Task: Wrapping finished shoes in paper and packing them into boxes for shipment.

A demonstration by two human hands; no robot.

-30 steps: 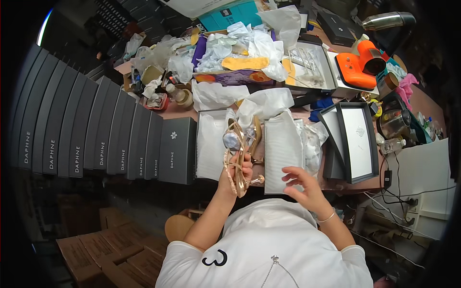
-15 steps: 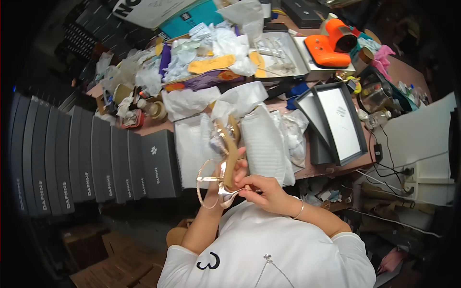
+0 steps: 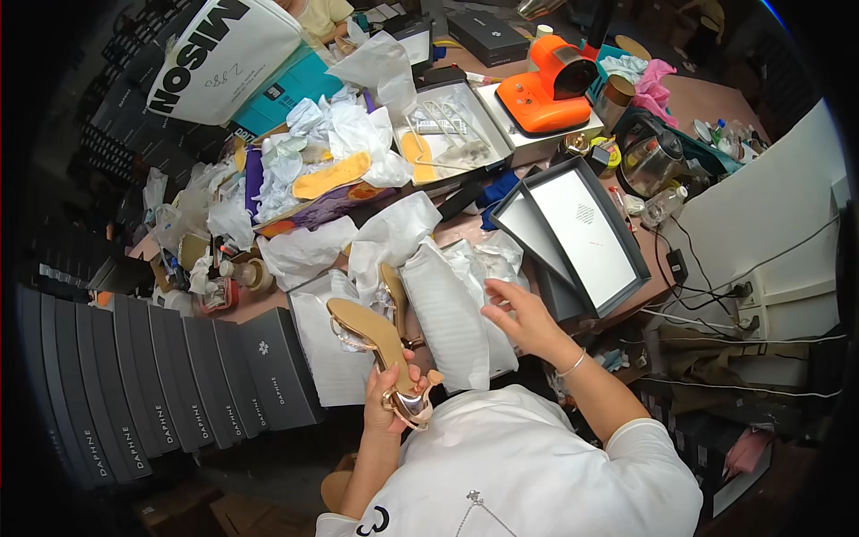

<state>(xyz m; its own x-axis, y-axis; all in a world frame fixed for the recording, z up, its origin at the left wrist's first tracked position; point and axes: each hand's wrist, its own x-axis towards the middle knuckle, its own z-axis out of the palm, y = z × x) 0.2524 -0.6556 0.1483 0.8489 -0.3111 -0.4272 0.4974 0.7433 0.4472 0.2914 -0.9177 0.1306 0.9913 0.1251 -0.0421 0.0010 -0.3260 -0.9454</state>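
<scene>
My left hand [image 3: 385,407] is closed around the heel end of a gold high-heeled sandal [image 3: 380,336]. Its tan sole faces up and its toe points away from me. Just beyond lies a second gold sandal [image 3: 394,288], partly covered by white tissue paper [image 3: 389,237]. My right hand [image 3: 523,315] is empty with fingers apart, close to a crumpled clear plastic bag [image 3: 497,255] and the edge of a white ribbed padding sheet [image 3: 438,300]. To the left of the sandals spreads more white lining [image 3: 313,336].
Several dark grey shoe boxes [image 3: 273,371] stand in a row at left. An open dark box [image 3: 635,268] tilts at right, near a glass kettle [image 3: 649,161] and black cables [image 3: 707,286]. Farther back are an orange device [image 3: 541,94] and a purple box [image 3: 309,215] heaped with tissue.
My right hand has let go of the sandal's strap and moved right and away from me. The sandal in my left hand has turned, its sole now facing up. The view has shifted.
</scene>
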